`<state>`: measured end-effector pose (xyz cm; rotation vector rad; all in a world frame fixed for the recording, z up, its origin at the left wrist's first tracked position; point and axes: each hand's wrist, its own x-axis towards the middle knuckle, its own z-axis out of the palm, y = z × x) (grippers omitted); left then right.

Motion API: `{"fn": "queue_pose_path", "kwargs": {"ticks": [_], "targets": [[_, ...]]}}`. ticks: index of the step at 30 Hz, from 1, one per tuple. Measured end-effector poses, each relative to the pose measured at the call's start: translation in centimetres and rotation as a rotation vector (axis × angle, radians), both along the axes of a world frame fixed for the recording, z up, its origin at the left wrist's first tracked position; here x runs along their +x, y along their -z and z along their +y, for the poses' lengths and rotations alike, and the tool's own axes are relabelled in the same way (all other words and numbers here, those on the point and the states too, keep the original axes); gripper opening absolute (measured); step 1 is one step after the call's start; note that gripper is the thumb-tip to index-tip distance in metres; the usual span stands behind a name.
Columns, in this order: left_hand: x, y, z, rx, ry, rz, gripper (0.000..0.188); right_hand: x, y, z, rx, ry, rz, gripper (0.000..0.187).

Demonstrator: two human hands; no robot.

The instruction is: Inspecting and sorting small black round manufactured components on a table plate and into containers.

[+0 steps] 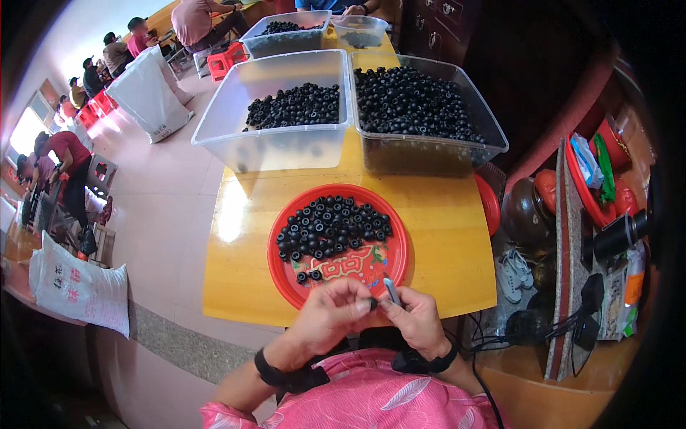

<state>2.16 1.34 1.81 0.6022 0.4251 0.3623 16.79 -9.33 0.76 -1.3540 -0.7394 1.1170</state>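
My left hand (329,314) is closed in a pinch on a small round black part (372,304), just over the near edge of a red tray (280,286). Close beside it, my right hand (414,318) grips a slim pale-grey tool (390,289), its flat end pointing up; whether it is a blade I cannot tell. Hollow black round parts (332,222) lie heaped on the far half of the tray. A pair of the same parts (309,276) sits apart, nearer my left hand. Fingers partly hide the held part.
Two clear plastic bins (275,146) of black parts stand behind the tray on the yellow table (450,243). Farther back are smaller tubs (361,28) and a person's hand (354,10). Cables (475,357) and a cluttered shelf lie right; white sacks (82,286) stand left.
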Motion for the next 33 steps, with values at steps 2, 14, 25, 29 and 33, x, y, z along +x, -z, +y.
{"fn": "queue_pose_path", "kwargs": {"ticks": [2,14,25,29,33], "targets": [[1.5,-3.1,3.3,0.285,-0.065,0.122,0.01,0.6,0.5,-0.6,-0.074,0.009,-0.011,0.016],[-1.2,-2.6,7.8,1.267,-0.327,0.639,0.013,1.8,2.7,-1.6,-0.112,0.12,0.132,0.013],[-2.8,2.1,3.9,1.845,-0.1,1.164,0.026,1.3,2.8,-1.6,-0.084,0.079,-0.035,0.015],[-2.8,1.1,2.6,1.458,-0.262,0.722,0.025,1.5,2.9,-1.9,-0.071,0.089,0.007,0.015],[-3.4,1.5,0.5,0.527,-0.323,0.184,0.018,1.1,1.5,-1.6,-0.038,0.078,-0.05,0.016]]}}
